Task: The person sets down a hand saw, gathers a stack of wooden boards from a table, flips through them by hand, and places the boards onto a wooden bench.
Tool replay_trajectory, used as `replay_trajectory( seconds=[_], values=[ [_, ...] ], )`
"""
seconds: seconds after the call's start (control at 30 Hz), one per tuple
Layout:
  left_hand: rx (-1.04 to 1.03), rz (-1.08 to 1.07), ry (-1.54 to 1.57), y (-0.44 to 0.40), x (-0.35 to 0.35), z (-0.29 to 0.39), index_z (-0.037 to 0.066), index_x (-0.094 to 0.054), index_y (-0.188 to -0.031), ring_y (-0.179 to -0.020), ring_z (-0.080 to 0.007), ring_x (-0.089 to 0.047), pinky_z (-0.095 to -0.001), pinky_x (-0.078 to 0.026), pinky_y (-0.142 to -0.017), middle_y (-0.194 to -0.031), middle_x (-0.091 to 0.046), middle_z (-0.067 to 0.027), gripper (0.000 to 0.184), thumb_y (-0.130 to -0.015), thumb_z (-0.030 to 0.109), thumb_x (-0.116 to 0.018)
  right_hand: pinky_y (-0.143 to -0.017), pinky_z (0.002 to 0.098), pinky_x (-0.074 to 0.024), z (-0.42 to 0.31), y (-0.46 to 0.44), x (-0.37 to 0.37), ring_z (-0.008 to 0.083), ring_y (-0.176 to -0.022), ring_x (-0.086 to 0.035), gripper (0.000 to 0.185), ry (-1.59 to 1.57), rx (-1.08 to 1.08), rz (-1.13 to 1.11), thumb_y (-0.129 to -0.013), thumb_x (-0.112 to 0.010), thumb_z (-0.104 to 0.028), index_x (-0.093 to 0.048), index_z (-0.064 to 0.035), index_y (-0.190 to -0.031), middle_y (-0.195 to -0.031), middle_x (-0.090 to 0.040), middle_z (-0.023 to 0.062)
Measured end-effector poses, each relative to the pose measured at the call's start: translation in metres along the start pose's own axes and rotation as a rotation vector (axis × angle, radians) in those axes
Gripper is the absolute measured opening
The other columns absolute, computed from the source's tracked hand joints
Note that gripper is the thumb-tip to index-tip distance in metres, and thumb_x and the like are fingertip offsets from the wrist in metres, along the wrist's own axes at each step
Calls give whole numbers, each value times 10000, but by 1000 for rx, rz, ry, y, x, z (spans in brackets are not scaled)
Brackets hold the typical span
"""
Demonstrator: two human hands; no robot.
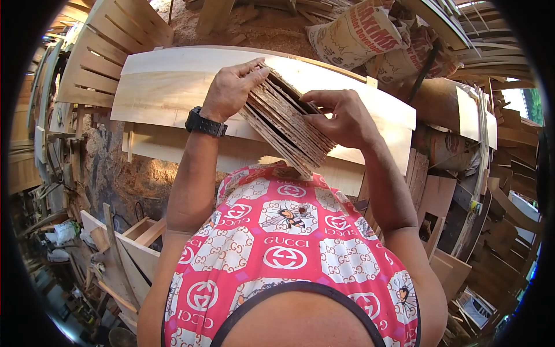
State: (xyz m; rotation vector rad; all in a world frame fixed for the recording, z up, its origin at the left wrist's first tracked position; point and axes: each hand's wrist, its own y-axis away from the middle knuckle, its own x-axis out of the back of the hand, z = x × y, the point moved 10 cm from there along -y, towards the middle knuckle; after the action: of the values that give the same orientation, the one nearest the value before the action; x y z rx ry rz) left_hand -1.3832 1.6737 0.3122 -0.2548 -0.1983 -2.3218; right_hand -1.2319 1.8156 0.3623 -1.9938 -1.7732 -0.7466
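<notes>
A stack of thin wooden sheets (287,123) with rough, splintery edges is held on a slant in front of my chest. Fingers and thumb of my left hand (236,87) close round its upper left end; a black watch sits on that wrist. At the upper right side of the stack, my right hand (345,117) has its thumb and fingertips closed on the edge of the sheets. Dark gaps show between some sheets. Behind and below the stack lies a pale wooden board (167,87) on the workbench.
A second pale board (167,144) lies lower, nearer me. Slatted wood panels (104,52) lean at upper left. Printed sacks (355,34) stand at upper right, among sawdust (173,23). Stacked offcuts crowd the right, and a wooden frame (130,254) stands at lower left.
</notes>
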Motion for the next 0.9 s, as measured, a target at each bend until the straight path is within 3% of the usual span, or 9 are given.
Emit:
replay_trajectory(
  seconds=[0.03,0.23,0.77,0.83,0.9],
  values=[
    [-3,4,-2,0,0,1,-40,-648,-1332,-938,-110,-684,-261,-544,-874,-1034,-772,-114,511,-988,333,-709,-801,353,-612,1,0,1,272,-827,-773,341,6,-5,21,-791,-736,-120,-767,-10,-1112,-956,-773,205],
    [35,-15,60,-2,-3,-2,-42,-646,-1335,-936,-99,-678,-258,-542,-871,-1028,-774,-101,503,-990,319,-708,-740,367,-594,-1,-1,3,286,-756,-754,324,35,63,80,-774,-729,-120,-774,-18,-1078,-893,-763,208],
    [39,-21,57,2,-4,2,-53,-630,-1346,-927,-95,-678,-251,-545,-859,-1026,-770,-103,506,-990,299,-704,-759,355,-600,-1,3,2,281,-791,-765,341,-9,58,68,-770,-716,-103,-764,-1,-1092,-914,-765,210],
    [99,-61,23,3,-6,-2,-17,-634,-1367,-1024,-96,-644,-255,-513,-932,-1135,-748,-106,510,-1000,331,-701,-755,356,-599,-3,3,3,281,-791,-764,339,-6,59,69,-770,-715,-100,-764,1,-1090,-911,-765,209],
    [92,-54,11,3,-6,-1,-17,-633,-1368,-1025,-96,-644,-255,-511,-938,-1137,-748,-105,507,-1000,326,-701,-751,357,-598,-2,3,3,279,-785,-763,339,-6,58,67,-770,-716,-100,-764,1,-1090,-908,-764,209]
  ],
)
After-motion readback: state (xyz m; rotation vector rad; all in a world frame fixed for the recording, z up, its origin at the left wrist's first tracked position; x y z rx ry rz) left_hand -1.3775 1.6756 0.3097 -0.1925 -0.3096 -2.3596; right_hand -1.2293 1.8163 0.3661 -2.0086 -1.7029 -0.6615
